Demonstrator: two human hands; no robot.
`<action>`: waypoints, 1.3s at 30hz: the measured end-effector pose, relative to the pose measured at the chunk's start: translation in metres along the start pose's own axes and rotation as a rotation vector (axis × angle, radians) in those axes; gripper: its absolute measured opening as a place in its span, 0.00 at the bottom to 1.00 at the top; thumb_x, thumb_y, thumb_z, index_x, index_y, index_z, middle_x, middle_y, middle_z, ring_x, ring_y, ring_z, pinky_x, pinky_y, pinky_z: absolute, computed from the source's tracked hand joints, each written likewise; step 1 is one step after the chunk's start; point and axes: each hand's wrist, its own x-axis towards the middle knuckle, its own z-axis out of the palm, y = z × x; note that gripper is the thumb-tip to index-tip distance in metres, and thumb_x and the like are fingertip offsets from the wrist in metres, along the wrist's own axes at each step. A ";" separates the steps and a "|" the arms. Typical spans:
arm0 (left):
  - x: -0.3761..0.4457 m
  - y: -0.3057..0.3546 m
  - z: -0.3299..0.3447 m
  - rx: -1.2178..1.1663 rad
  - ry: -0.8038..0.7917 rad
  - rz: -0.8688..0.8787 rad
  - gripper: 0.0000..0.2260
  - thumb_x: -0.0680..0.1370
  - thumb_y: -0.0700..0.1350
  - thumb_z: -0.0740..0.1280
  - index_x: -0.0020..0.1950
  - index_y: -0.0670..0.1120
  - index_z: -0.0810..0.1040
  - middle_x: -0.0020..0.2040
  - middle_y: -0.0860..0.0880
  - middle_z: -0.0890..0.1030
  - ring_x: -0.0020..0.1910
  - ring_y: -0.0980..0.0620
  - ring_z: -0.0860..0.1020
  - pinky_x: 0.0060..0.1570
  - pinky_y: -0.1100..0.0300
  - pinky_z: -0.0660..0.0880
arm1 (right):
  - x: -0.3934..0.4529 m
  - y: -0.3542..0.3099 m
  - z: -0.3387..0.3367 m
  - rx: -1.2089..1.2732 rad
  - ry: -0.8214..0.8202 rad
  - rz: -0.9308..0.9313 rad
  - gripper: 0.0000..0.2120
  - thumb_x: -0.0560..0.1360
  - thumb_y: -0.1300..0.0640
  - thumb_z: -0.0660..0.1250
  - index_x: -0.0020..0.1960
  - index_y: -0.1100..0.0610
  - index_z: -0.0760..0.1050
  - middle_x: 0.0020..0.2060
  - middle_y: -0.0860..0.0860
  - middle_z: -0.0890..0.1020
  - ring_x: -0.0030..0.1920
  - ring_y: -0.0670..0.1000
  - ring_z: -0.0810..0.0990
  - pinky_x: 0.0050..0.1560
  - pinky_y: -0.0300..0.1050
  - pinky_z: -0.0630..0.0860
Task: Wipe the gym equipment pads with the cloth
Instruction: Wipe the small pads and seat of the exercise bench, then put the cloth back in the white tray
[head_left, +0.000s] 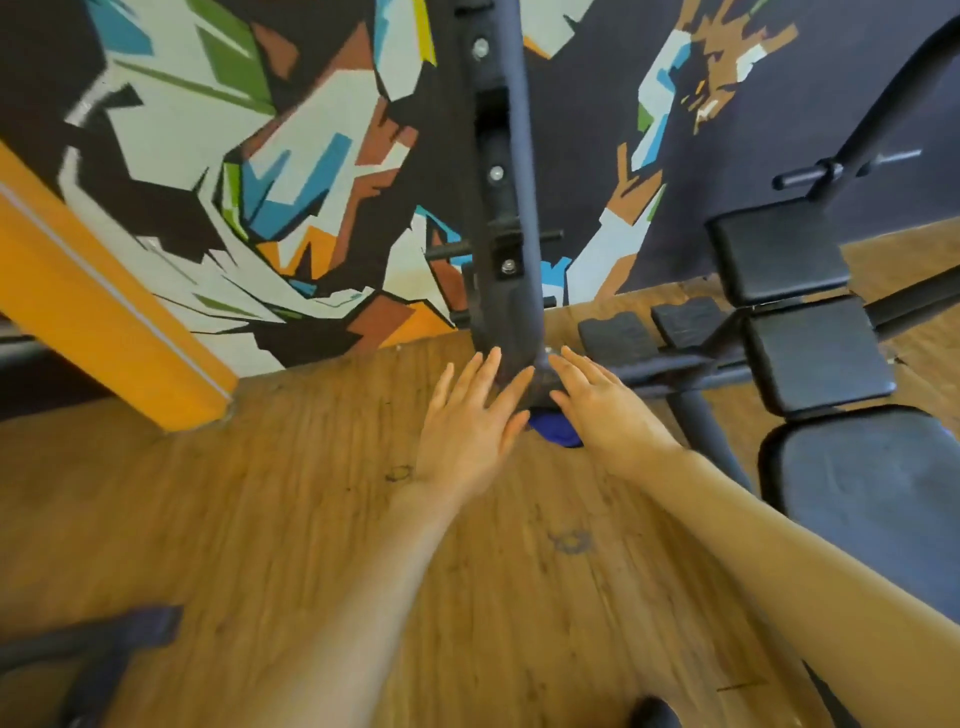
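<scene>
Two bare hands reach forward over the wooden floor (260, 493), side by side and nearly meeting at the foot of a dark metal upright (501, 208) that rises toward the top of the view. The left hand (467, 421) has its fingers straight and spread, holding nothing, fingertips lying against the base of the upright; the right hand (602, 405) is likewise flat with fingers extended and slightly apart, so each grip is loose and unclosed. One blue cloth (556, 428) shows as a small bunched patch in the gap below the two hands, partly hidden under the right palm; it is too crumpled and covered to tell its long axis or which way it points, and whether the right hand presses on it cannot be told for sure. Three black cushioned pads stand in a row on the right: an upper pad (779, 254), a middle pad (815, 353) just below it, and a larger lower pad (872, 473) nearest the viewer, their row running from the wall toward the viewer. Two smaller ridged footplates (615, 335) lie flat near the frame tube beside them. A handle bar (810, 176) juts out above the upper pad. One painted wall (234, 182) with angular coloured shapes fills the background, with an orange beam (104, 322) slanting at left
</scene>
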 end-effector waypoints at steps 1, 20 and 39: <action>-0.021 -0.015 -0.005 0.006 -0.006 -0.028 0.25 0.82 0.57 0.45 0.75 0.52 0.67 0.75 0.42 0.66 0.74 0.43 0.64 0.73 0.46 0.56 | 0.002 -0.022 0.008 -0.004 -0.011 -0.032 0.24 0.82 0.61 0.56 0.77 0.60 0.54 0.77 0.56 0.53 0.77 0.55 0.52 0.74 0.48 0.52; -0.416 -0.217 -0.089 0.042 -0.010 -0.714 0.24 0.82 0.59 0.46 0.77 0.55 0.61 0.77 0.44 0.61 0.76 0.44 0.59 0.74 0.47 0.50 | -0.034 -0.437 0.087 0.115 -0.191 -0.601 0.24 0.84 0.53 0.50 0.78 0.55 0.50 0.78 0.54 0.53 0.76 0.53 0.54 0.72 0.44 0.55; -0.745 -0.318 -0.169 0.188 -0.026 -1.609 0.25 0.81 0.61 0.46 0.77 0.57 0.60 0.78 0.46 0.59 0.77 0.46 0.57 0.74 0.49 0.49 | -0.108 -0.842 0.168 0.066 -0.309 -1.570 0.25 0.83 0.56 0.54 0.78 0.58 0.51 0.78 0.54 0.51 0.77 0.56 0.51 0.73 0.49 0.60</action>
